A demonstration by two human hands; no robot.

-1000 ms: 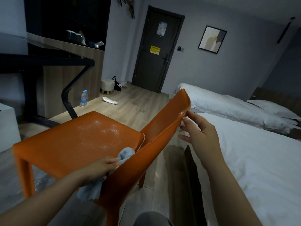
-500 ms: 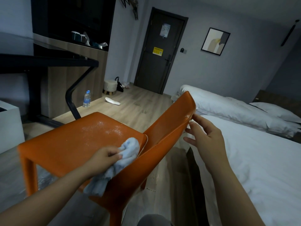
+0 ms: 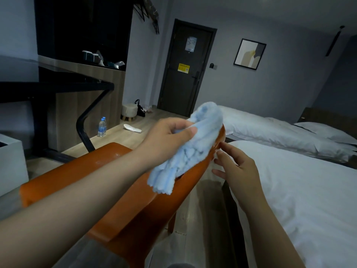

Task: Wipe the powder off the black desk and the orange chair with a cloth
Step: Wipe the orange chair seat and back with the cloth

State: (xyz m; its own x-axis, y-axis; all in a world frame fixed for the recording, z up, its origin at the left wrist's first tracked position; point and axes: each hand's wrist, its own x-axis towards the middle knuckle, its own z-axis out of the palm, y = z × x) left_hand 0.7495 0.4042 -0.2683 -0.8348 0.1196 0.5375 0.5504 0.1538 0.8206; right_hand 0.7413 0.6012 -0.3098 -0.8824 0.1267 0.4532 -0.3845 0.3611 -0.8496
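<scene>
Left hand [image 3: 170,136] grips a bunched light blue cloth [image 3: 193,149], pressed against the top edge of the orange chair [image 3: 58,178] backrest. Right hand [image 3: 239,171] is released, fingers loosely spread just beside the backrest's outer edge; contact cannot be confirmed. White powder [image 3: 108,159] shows on the seat. The black desk [image 3: 58,86] stands at left, the bed [image 3: 299,190] at right.

Dim interior, cool grey-blue cast throughout. White bedding [image 3: 289,200] is brightest patch; shadows soft, diffuse. Black desk [image 3: 58,87] and recess above it sunk in near-black, with pale sheen on desk top. Wide-angle bend at edges: door [image 3: 185,74] leans. Bottom foreground soft; dark areas low in detail.
</scene>
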